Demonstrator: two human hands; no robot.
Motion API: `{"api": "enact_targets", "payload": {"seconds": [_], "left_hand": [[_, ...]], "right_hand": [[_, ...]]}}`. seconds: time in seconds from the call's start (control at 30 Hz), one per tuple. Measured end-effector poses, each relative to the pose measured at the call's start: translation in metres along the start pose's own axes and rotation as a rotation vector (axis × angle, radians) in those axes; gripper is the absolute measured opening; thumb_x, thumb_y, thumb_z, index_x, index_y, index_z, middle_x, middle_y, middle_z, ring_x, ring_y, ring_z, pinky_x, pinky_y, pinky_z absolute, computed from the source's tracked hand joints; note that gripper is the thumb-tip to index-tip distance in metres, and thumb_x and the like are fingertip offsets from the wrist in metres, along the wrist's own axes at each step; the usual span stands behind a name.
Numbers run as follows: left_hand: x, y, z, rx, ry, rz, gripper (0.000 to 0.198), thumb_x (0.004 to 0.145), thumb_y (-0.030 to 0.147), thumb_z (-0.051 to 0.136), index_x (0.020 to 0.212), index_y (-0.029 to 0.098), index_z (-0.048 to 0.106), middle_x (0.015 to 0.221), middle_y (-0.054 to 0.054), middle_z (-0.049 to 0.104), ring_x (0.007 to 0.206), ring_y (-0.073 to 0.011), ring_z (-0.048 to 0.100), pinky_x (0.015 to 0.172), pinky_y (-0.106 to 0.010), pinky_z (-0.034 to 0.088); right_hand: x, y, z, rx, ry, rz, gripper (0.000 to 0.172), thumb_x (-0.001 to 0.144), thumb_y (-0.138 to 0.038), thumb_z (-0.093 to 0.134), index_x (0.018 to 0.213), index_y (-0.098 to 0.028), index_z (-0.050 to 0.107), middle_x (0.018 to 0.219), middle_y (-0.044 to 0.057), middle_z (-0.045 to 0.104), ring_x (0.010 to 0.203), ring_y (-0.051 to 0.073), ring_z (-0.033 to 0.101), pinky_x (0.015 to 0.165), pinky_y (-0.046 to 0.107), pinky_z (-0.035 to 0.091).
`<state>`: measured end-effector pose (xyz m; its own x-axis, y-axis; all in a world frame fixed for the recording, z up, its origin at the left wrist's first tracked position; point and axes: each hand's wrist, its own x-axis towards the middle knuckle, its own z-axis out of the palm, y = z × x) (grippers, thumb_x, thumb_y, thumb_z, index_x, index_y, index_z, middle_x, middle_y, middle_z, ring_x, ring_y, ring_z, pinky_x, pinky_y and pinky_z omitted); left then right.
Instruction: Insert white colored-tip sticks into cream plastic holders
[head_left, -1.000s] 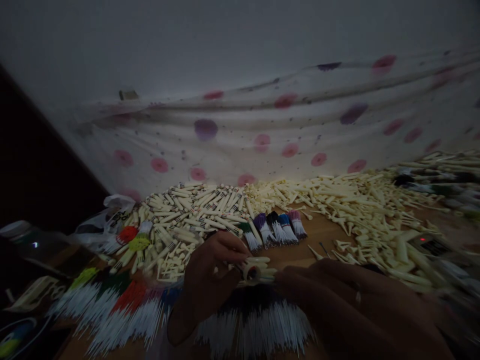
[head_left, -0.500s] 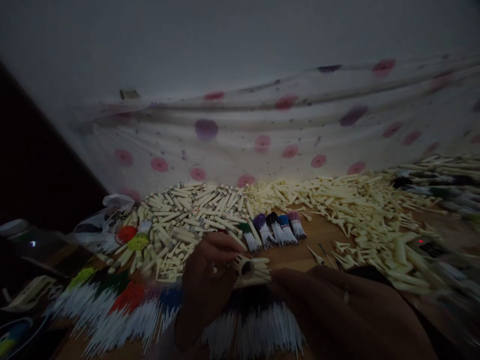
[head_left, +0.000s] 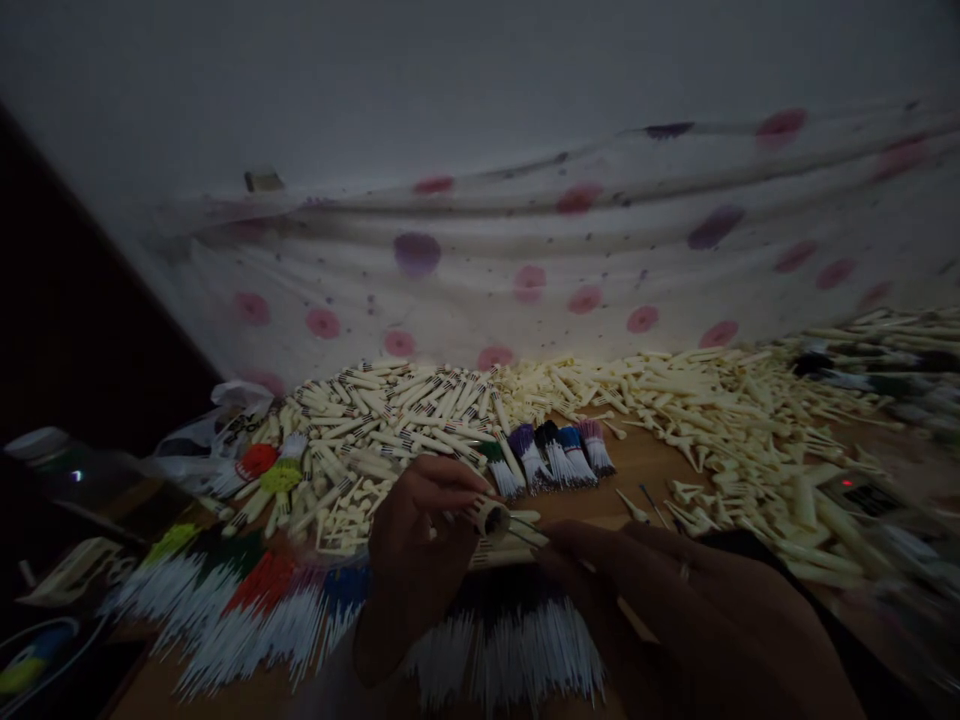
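My left hand (head_left: 420,535) pinches a cream hollow plastic tube (head_left: 481,510) between thumb and fingers, its dark round opening turned toward me and to the right. Across from it, my right hand (head_left: 697,600) is closed with its fingertips on a thin pale rod (head_left: 526,530), which points left at the tube's opening. Whether the rod's tip is inside the opening I cannot tell. Below the hands lie thin white sticks (head_left: 502,650) with dark ends. Just beyond them are short bundles of white sticks (head_left: 562,462) with green, purple, black, blue and pink ends.
Cream tubes with dark stripes (head_left: 390,400) are heaped at the back left, and plain cream cone-shaped parts (head_left: 720,400) spread to the right. Sticks with red ends (head_left: 262,580) fan out at front left. A bottle (head_left: 67,470) stands at left; a device with a red light (head_left: 859,490) at right.
The pale pieces between my hands now show as a thin rod at the tube's mouth. My right hand's fingertips have shifted slightly, and the view has tilted a little.
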<state>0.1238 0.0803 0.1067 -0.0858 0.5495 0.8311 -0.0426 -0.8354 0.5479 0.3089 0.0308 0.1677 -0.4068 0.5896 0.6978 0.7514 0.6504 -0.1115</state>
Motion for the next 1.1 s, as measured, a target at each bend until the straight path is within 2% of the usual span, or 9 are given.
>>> {"api": "enact_targets", "payload": {"seconds": [0.23, 0.4, 0.53, 0.77, 0.93, 1.1], "left_hand": [[-0.0006, -0.0001, -0.0016, 0.044, 0.022, -0.014, 0.027, 0.079, -0.001, 0.072, 0.090, 0.021, 0.062, 0.093, -0.001, 0.071, 0.083, -0.0141, 0.068, 0.070, -0.025, 0.057], [-0.0039, -0.0033, -0.0049, 0.053, 0.006, -0.032, 0.030, 0.078, -0.004, 0.072, 0.092, 0.021, 0.061, 0.096, -0.002, 0.071, 0.084, -0.0152, 0.068, 0.068, -0.026, 0.056], [-0.0029, -0.0045, -0.0070, 0.089, -0.004, -0.022, 0.028, 0.078, 0.001, 0.075, 0.092, 0.021, 0.063, 0.094, -0.004, 0.071, 0.084, -0.0174, 0.068, 0.070, -0.028, 0.057], [-0.0021, -0.0011, -0.0062, 0.068, -0.027, -0.057, 0.026, 0.079, 0.003, 0.075, 0.092, 0.022, 0.063, 0.094, -0.004, 0.071, 0.083, -0.0172, 0.068, 0.067, -0.026, 0.057], [-0.0023, -0.0018, -0.0067, 0.057, -0.041, -0.060, 0.029, 0.079, 0.000, 0.074, 0.093, 0.023, 0.063, 0.095, -0.003, 0.070, 0.085, -0.0168, 0.067, 0.070, -0.027, 0.057], [-0.0029, -0.0022, -0.0066, 0.066, -0.039, -0.064, 0.028, 0.080, 0.000, 0.072, 0.092, 0.023, 0.063, 0.094, -0.003, 0.070, 0.084, -0.0168, 0.067, 0.069, -0.027, 0.056]], "right_hand": [[-0.0099, 0.0023, -0.0017, -0.086, -0.021, 0.033, 0.035, 0.103, -0.028, 0.037, 0.091, -0.027, 0.069, 0.064, -0.002, 0.073, 0.042, 0.014, 0.063, 0.037, 0.024, 0.038], [-0.0067, 0.0015, -0.0009, -0.093, -0.027, 0.039, 0.037, 0.103, -0.028, 0.035, 0.086, -0.028, 0.069, 0.060, -0.003, 0.070, 0.041, 0.012, 0.061, 0.038, 0.021, 0.037], [-0.0085, 0.0025, 0.0003, -0.134, -0.025, 0.061, 0.033, 0.101, -0.029, 0.039, 0.089, -0.028, 0.069, 0.060, -0.002, 0.071, 0.041, 0.013, 0.062, 0.037, 0.021, 0.037], [-0.0054, 0.0020, -0.0017, -0.113, -0.049, -0.001, 0.032, 0.094, -0.018, 0.040, 0.085, -0.028, 0.068, 0.060, -0.002, 0.069, 0.043, 0.015, 0.062, 0.039, 0.024, 0.036], [-0.0039, 0.0021, -0.0023, -0.043, -0.034, 0.037, 0.030, 0.094, -0.019, 0.042, 0.083, -0.028, 0.068, 0.060, -0.003, 0.068, 0.044, 0.014, 0.061, 0.040, 0.024, 0.033], [-0.0032, 0.0032, -0.0008, -0.131, -0.029, 0.030, 0.032, 0.093, -0.017, 0.040, 0.081, -0.028, 0.067, 0.060, -0.002, 0.068, 0.042, 0.015, 0.060, 0.040, 0.027, 0.033]]}}
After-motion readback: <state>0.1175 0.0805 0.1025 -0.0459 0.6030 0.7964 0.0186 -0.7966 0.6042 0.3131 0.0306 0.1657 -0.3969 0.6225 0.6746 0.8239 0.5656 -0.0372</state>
